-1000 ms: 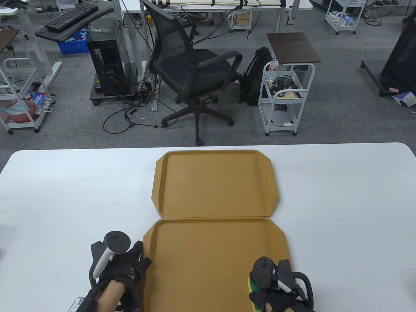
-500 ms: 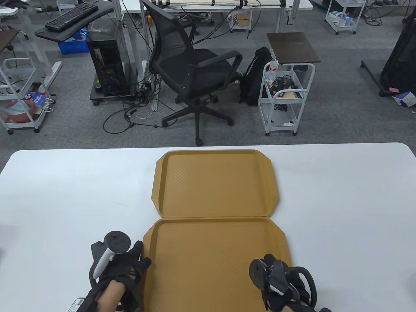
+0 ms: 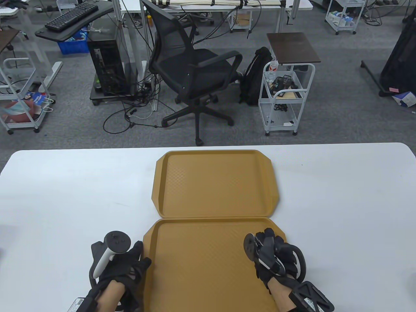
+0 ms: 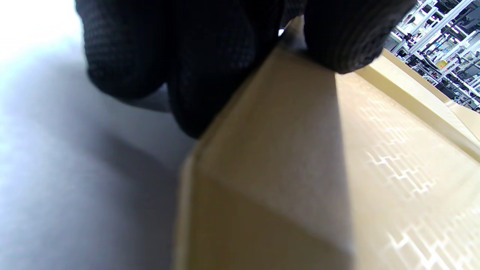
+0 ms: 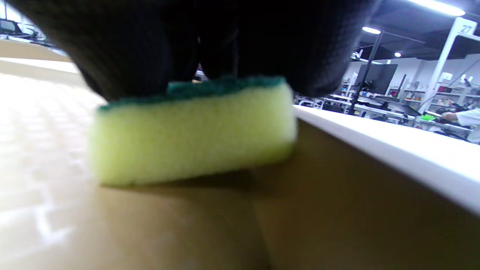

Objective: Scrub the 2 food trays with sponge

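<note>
Mustard-brown plastic marks both food trays on the white table [image 3: 65, 195] in the table view: the far tray [image 3: 214, 183] lies at the middle, and the near tray [image 3: 201, 260] sits just in front of it, their long edges touching or nearly so. The left hand [image 3: 125, 263] rests at the near tray's left rim, with its fingers on the table beside the rim and the thumb at the rim. The right hand [image 3: 271, 255] is over the near tray's right side, close to the far right corner; the sponge cannot be seen from here. An office chair [image 3: 191, 74] and a white cart [image 3: 286, 97] stand on the grey carpet beyond the table.

The left wrist view shows the gloved fingers [image 4: 187, 75] against the outer side of the tray's rim and the thumb laid over its top, so this hand pinches the rim.

The right wrist view shows the sponge [image 5: 191, 135], yellow with a green scouring layer on top, lying flat on the tray floor just beside the raised rim, with the gloved fingers [image 5: 150, 45] curled over its green top, gripping it.
</note>
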A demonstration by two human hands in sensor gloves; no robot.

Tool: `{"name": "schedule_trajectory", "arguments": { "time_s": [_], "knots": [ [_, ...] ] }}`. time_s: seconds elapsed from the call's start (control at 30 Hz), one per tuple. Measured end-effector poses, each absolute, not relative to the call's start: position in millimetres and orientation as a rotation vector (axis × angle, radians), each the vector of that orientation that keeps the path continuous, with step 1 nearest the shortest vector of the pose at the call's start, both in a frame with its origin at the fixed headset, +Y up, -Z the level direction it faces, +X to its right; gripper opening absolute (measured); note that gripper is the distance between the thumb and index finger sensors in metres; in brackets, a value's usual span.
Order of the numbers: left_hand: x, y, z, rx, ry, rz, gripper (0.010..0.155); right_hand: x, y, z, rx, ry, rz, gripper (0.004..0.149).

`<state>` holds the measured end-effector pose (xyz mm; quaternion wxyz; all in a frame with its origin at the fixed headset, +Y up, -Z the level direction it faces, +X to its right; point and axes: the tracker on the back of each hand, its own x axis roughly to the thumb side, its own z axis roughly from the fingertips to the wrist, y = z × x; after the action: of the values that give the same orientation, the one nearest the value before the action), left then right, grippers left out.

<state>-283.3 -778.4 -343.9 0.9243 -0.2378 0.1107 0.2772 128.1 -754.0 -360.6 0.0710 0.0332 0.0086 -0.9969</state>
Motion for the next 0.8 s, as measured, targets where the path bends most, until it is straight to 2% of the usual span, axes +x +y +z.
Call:
{"name": "schedule_trajectory", "arguments": {
  "time_s": [0.1,0.17,0.33,0.6,0.8],
  "knots": [
    [-283.3,-778.4,-343.9,-0.488,0.227,0.569,0.073,127.8,-754.8,-362.5,0.123,0.048,-3.009,0.054],
    [-283.3,-778.4,-343.8,-0.488,0.225,0.568,0.073,125.2,-754.4,-361.5,0.135,-0.006,-3.014,0.053],
    [-283.3,-778.3,-343.9,-0.488,0.224,0.565,0.073,122.6,-754.4,-363.1,0.086,-0.315,-2.987,0.058],
    [-283.1,-778.5,-344.0,-0.486,0.225,0.566,0.073,110.0,-754.6,-370.3,0.046,-0.362,-3.082,0.060],
    [-283.1,-778.6,-344.0,-0.487,0.225,0.568,0.073,77.5,-756.1,-373.5,-0.068,-0.357,-3.219,0.061]
  ]
}}
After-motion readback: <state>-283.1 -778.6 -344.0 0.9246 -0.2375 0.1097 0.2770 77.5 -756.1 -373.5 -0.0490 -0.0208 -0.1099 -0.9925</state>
